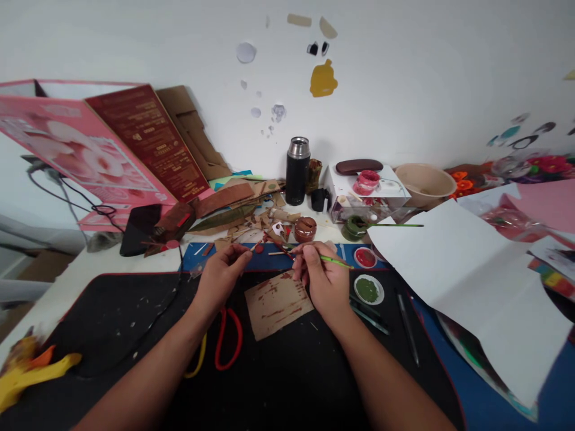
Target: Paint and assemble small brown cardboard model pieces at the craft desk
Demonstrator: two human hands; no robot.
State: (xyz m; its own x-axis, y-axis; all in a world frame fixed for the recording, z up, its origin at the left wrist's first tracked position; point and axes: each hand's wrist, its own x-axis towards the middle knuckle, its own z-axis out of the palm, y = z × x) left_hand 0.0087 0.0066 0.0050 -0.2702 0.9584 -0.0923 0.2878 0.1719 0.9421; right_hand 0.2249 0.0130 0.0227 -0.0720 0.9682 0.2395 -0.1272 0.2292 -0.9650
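Note:
My right hand [326, 281] is closed around a green-handled paintbrush [335, 261], its bristle end pointing left toward my other hand. My left hand [224, 269] pinches a small thin stick [254, 246] between thumb and fingers; its far tip is too small to make out. Below and between the hands lies a piece of brown cardboard [276, 308] with reddish-brown paint streaks. Just beyond my right hand stands an open jar of brown paint [305, 228]. Scissors with a red and a yellow handle loop [229, 339] lie partly under my left forearm.
Dishes of green paint [369, 290] and red paint [365, 257] sit right of my right hand. A green paint jar [354, 227] with a brush across it and a black thermos [297, 173] stand behind. Cardboard scraps [269, 212] pile up at the back; white paper [467, 257] covers the right.

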